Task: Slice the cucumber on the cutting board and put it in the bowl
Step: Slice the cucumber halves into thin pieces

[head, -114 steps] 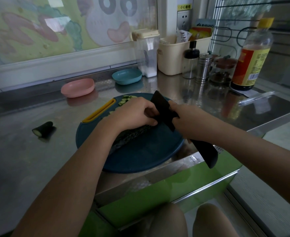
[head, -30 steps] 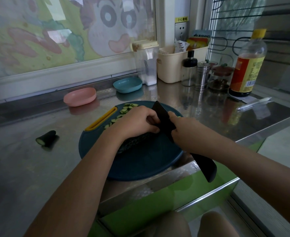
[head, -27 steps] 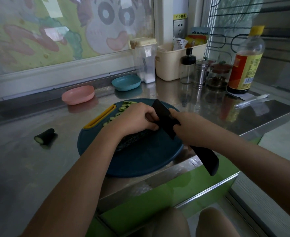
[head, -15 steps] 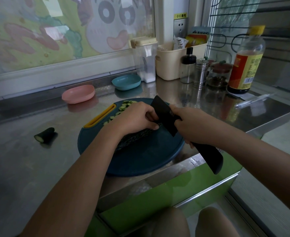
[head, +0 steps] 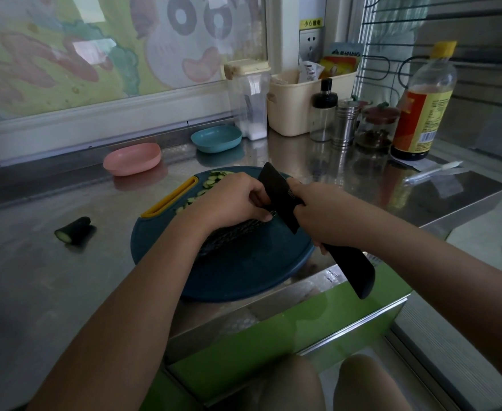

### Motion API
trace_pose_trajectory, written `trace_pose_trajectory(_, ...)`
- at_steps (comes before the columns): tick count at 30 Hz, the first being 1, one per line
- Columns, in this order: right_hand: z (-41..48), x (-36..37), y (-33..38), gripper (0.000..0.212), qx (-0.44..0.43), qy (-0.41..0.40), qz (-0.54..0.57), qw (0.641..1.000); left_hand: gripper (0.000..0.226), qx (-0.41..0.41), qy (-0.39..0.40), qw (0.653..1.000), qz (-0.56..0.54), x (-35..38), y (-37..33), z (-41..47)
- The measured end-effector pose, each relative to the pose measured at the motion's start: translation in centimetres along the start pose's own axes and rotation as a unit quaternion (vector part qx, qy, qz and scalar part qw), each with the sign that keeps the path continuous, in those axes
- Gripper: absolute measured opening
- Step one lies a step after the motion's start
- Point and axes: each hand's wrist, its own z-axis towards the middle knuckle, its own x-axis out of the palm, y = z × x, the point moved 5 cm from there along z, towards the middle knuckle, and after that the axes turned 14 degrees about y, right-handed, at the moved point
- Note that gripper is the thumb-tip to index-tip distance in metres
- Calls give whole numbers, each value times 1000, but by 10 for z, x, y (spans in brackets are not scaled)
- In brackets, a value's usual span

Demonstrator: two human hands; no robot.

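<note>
A dark green cucumber (head: 232, 235) lies on the round blue cutting board (head: 244, 271). My left hand (head: 229, 203) presses down on its far end and hides that part. My right hand (head: 318, 215) grips a black knife (head: 279, 194), whose blade stands on the cucumber right beside my left fingers. Several thin cucumber slices (head: 208, 185) lie at the board's far edge next to its yellow handle slot. A pink bowl (head: 132, 155) and a teal bowl (head: 216, 138) sit behind the board, both with nothing in them.
A cut cucumber end (head: 73, 230) lies on the steel counter left of the board. Behind stand a clear container (head: 251, 99), a beige bin (head: 303, 105), shakers and jars (head: 344, 121) and a sauce bottle (head: 421, 105). A pen (head: 433, 172) lies at right. The counter's front edge runs just under the board.
The knife has rocked slightly up and down at the same spot on the cucumber. More slices lie at the board's far edge than 3.8 s ago. Both hands keep their grip.
</note>
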Motion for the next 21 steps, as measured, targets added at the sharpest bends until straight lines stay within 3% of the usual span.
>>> trace_pose_trajectory(5,9,6,4,30,14,-3,-25,1000,21,3,-5,1000,-6,0,0,-2)
trace_pose_trajectory(10,16,20,5,60,36,-15,-64,997,19,1,-3,1000,7,0,-2,-2)
trace_pose_trajectory(12,15,21,6,63,35,-17,-70,997,22,-1,8,1000,15,0,-2,-3)
trace_pose_trajectory(21,-1,3,-4,34,29,-8,2,1000,30,20,-2,999,48,0,-15,-8)
